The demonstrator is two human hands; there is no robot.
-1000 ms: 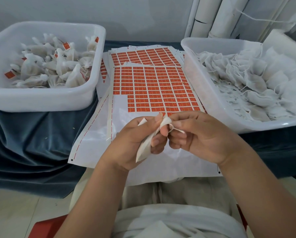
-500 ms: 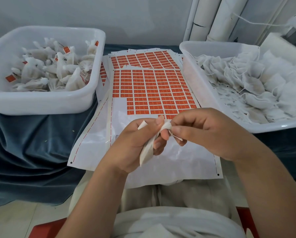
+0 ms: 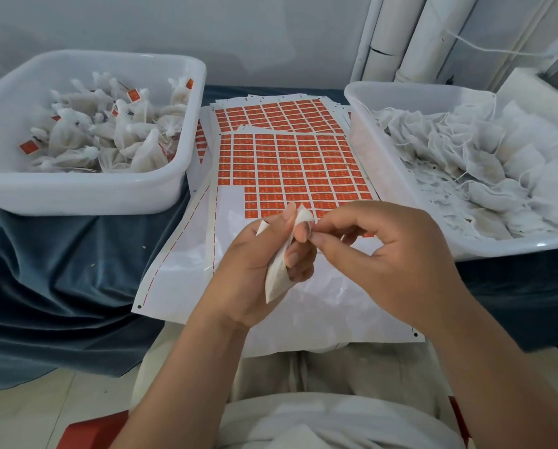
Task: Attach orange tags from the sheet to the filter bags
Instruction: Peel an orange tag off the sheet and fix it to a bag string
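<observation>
A white filter bag (image 3: 279,270) is gripped in my left hand (image 3: 258,270), its top bunched between thumb and fingers. My right hand (image 3: 381,257) pinches at the bag's top, at its string, with thumb and forefinger; no orange tag shows between them. Both hands hover over the near end of the sheet of orange tags (image 3: 290,170), whose lower left rows are peeled off. A second tag sheet (image 3: 277,115) lies behind it.
A white tub (image 3: 86,192) on the left holds filter bags with orange tags. A white tub (image 3: 401,176) on the right holds untagged bags with loose strings. A blue cloth (image 3: 60,270) covers the table. White pipes (image 3: 410,37) stand at the back right.
Both hands have stayed together on the bag. My right hand's fingers have spread and shifted slightly at the bag's top. The camera has tilted a little.
</observation>
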